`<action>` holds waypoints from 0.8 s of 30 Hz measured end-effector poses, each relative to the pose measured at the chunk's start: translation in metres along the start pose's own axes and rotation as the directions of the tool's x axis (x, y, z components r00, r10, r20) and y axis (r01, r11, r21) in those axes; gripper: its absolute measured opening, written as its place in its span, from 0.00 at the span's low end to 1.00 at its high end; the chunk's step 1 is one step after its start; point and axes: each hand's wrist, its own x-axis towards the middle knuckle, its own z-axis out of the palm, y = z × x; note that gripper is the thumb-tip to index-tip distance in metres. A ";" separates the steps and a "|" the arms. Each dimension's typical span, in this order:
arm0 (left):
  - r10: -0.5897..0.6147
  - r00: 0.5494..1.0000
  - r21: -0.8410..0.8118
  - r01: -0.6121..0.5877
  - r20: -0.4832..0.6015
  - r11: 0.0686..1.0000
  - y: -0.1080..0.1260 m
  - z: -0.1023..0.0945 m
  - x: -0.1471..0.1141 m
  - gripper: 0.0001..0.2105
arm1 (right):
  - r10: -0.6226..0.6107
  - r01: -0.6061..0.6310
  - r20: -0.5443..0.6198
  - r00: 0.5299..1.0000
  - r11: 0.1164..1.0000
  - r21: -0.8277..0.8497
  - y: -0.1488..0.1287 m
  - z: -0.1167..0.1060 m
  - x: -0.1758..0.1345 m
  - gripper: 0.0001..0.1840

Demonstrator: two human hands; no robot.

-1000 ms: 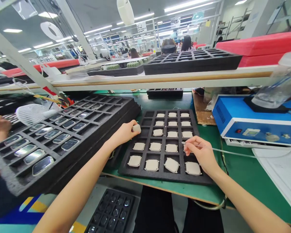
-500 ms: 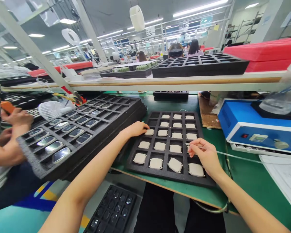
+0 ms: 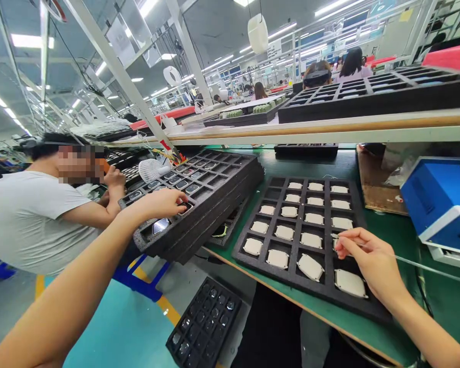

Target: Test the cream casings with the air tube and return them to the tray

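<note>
My left hand (image 3: 163,203) reaches into the stacked black foam tray (image 3: 214,202) on the left, fingers bent round a smartwatch case (image 3: 186,207) in one cell. Most of that piece is hidden by the fingers. Near it lies another case with a glossy dark face (image 3: 161,225). My right hand (image 3: 368,255) pinches the tip end of a thin clear tube (image 3: 425,264) above the right column of the flat foam tray (image 3: 249,263). That tray's cells hold several off-white square pieces with rounded corners (image 3: 310,267). One piece lies partly hidden beneath my right fingers.
A blue machine (image 3: 440,204) stands on the green table at the right. Overhead runs a shelf (image 3: 253,135) bearing more trays. A small white fan (image 3: 152,170) and a seated co-worker (image 3: 49,204) are at the left. Another tray (image 3: 205,319) lies low by my legs.
My left hand has moved left from the flat tray to the stacked tray. My right hand stays over the flat tray with the tube. The view has turned left.
</note>
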 end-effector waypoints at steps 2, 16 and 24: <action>0.009 0.996 0.077 -0.016 0.086 0.997 -0.008 0.001 0.008 0.09 | -0.001 0.001 0.000 1.000 1.000 0.004 0.001 0.000 0.000 0.10; -0.060 0.997 0.221 0.067 -0.042 0.973 0.009 -0.006 0.009 0.22 | -0.002 0.002 -0.001 1.000 1.000 0.014 -0.008 0.003 -0.002 0.09; 0.374 0.926 -0.931 -0.172 -0.042 0.322 0.150 0.062 -0.023 0.25 | -0.002 0.001 0.033 0.999 0.998 0.057 -0.009 0.006 -0.001 0.08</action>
